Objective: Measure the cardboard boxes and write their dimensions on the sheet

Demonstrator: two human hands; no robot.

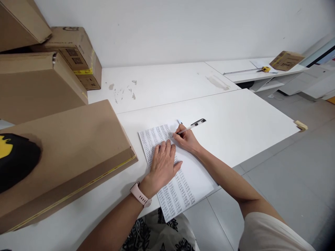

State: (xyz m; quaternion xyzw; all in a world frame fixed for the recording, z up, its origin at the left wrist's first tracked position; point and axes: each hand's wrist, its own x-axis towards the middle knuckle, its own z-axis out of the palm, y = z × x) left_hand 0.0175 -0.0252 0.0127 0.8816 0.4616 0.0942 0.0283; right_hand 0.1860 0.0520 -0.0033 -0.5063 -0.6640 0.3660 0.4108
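Note:
A sheet of paper (200, 172) lies slanted on the white table, its left part covered with columns of small dark handwriting and its right part blank. My left hand (164, 162) rests flat on the written columns, fingers stretched out, with a pink watch (140, 195) on the wrist. In my right hand (186, 138) a pen (192, 126) with a clear barrel and black end is pinched, its tip at the paper near the top of the last written column. A small pale-blue object (179, 121) shows just behind the right hand, too little of it visible to name.
Cardboard boxes stand at the left: a long one (78, 136) beside the paper and others (28, 83) behind. A black-and-yellow object (18, 160) sits on the long box. Along the wall at the far right are a yellow tape measure (266, 69) and a small carton (286, 60).

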